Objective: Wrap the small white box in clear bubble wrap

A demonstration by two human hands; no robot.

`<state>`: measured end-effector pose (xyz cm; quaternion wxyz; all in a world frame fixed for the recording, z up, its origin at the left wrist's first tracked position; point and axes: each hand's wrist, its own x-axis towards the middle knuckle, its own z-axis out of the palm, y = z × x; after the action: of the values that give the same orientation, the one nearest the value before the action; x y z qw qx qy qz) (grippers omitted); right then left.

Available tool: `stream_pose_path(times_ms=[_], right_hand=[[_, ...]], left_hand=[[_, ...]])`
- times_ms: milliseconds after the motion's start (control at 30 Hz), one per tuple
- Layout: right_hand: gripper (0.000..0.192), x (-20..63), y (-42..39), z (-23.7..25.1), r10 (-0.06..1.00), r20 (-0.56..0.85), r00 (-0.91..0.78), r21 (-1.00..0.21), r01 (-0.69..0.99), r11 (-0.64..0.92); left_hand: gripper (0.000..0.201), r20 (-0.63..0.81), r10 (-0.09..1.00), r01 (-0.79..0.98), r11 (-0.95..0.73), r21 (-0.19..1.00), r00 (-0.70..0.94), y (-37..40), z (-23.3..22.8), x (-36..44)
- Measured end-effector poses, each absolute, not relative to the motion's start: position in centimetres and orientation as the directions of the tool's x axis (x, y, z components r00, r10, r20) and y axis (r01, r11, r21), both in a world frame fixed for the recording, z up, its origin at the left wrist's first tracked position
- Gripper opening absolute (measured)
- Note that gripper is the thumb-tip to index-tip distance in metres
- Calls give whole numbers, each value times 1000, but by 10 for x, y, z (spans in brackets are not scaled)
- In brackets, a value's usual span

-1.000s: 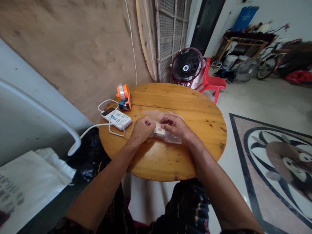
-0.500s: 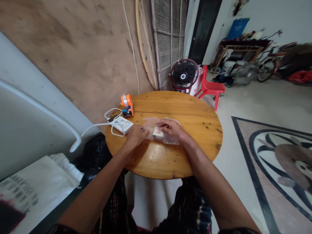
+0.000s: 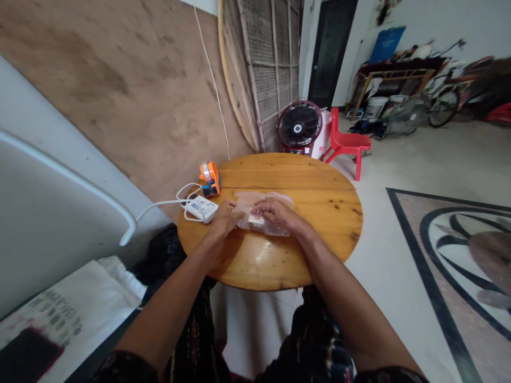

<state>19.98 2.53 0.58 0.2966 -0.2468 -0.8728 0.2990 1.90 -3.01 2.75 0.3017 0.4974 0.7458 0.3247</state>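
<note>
Resting near the middle of the round wooden desk (image 3: 319, 223): a clear plastic bag (image 3: 266, 213) lying flat, with a small white packet with red print (image 3: 254, 219) inside, possibly a label, too small to read. Well behind, on the floor: a red standing fan (image 3: 299, 127) and a red plastic chair (image 3: 346, 142). At the desk's left edge: a white power bank (image 3: 202, 207) with a looped white cable (image 3: 159, 205), just in front of an orange tape dispenser (image 3: 211, 178). Pressed on the bag's left end, left hand (image 3: 224, 219), fingers curled onto the film; grip narrow, pinching plastic. Laid over the packet, right hand (image 3: 275, 211), fingertips down on the bag; grip flat, holding it to the wood. Judged light, limp and slippery; best pinched at an edge or corner of the film, not at the slick middle.
</note>
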Motion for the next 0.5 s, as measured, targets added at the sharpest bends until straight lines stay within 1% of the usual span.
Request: stream_pose_path(times_ms=[67,100,133,167,200,267,300,400,500], right_hand=[[28,200,26,5,609,378,-697,-671,247,699],[26,201,26,4,614,378,-692,-677,245,694],[24,201,26,4,622,376,-687,-688,242,684],[23,201,26,3,629,373,-682,-698,240,674],[22,202,27,3,633,371,-679,-705,238,668],[24,202,27,1,632,363,-685,-707,240,666],[26,202,28,0,629,353,-693,-706,244,665],[26,202,28,0,635,319,-703,-720,256,645],[23,202,25,5,646,327,-690,-735,244,633]], left_hand=[[63,-90,920,465,275,841,-380,-31,23,22],[69,-86,911,400,260,879,-404,-32,21,23],[69,-94,905,329,245,912,-414,-32,19,25],[63,-112,905,261,234,937,-410,-33,18,26],[53,-134,911,208,229,951,-390,-33,16,26],[31,-166,930,169,230,958,-327,-32,15,28],[24,-166,939,169,224,960,-302,-32,16,29],[19,-138,956,166,185,969,-260,-33,21,33],[21,-49,972,231,103,967,-232,-35,27,36]])
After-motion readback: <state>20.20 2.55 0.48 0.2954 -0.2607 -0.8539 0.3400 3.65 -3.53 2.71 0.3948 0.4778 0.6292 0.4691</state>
